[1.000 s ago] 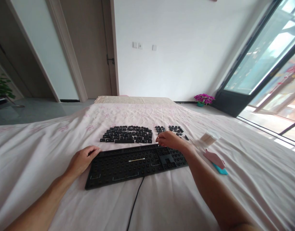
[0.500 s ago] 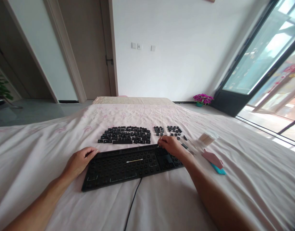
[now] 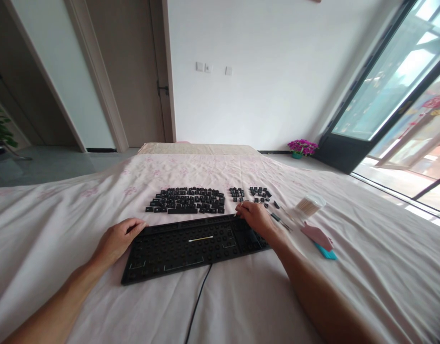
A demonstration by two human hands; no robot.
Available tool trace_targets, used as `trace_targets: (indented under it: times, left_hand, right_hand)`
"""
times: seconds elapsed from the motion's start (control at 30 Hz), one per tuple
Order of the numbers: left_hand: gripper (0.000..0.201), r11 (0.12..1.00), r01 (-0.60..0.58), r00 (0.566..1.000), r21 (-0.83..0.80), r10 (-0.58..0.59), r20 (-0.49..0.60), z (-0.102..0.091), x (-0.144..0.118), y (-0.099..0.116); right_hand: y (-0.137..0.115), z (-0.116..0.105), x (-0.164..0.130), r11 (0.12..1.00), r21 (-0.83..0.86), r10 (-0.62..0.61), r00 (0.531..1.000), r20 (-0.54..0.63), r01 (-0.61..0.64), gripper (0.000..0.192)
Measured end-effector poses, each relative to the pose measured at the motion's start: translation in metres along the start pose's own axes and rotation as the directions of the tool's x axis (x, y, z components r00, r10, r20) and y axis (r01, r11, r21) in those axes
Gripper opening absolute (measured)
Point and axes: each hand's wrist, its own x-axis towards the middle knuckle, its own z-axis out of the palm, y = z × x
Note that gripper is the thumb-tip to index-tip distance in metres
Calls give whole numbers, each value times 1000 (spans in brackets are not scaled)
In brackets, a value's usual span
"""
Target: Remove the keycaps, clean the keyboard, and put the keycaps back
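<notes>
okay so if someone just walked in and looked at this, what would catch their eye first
A black keyboard stripped of its keys lies on the pale bed sheet, a cotton swab resting across it. Behind it the removed keycaps sit in neat rows. The left hand rests on the keyboard's left end; the right hand works at its far right edge.

Black keyboard base stripped of caps point(image 3: 191, 246) lies across the middle of the pale pink floral bedsheet point(image 3: 62, 210); a white cotton swab point(image 3: 200, 238) rests on it. Left hand point(image 3: 117, 239) blocks its left end, right hand point(image 3: 255, 216) covers its far right corner. Just beyond, rows of loose black keycaps point(image 3: 187, 200) and two smaller clusters point(image 3: 254, 193) fill the far side. To the right, a clear tub of cotton swabs point(image 3: 309, 205) and a pink-and-teal brush point(image 3: 318, 238) crowd that flank. The black cable point(image 3: 198, 301) crosses the near sheet. Sheet far left and near right lies open.
</notes>
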Motion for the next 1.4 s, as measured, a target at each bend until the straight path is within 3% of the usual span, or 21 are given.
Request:
trace_targets:
  times: [0.3,0.9,1.17,1.4]
  left_hand:
    - [40,1000,-10,1000,4,10,3,1,1,-2]
    - [39,1000,-3,1000,29,3,-6,0,1,-1]
    - [39,1000,-11,1000,13,11,-13,0,1,-1]
    - [39,1000,-8,1000,17,8,-2,0,0,-1]
  right_hand:
    - [16,2,3,996,38,89,993,-77,-87,28]
    - [15,-1,0,988,-141,47,996,-80,-58,33]
    - [17,5,2,994,-7,106,992,-71,-107,32]
    - [15,-4,2,980,-168,96,993,-71,-107,33]
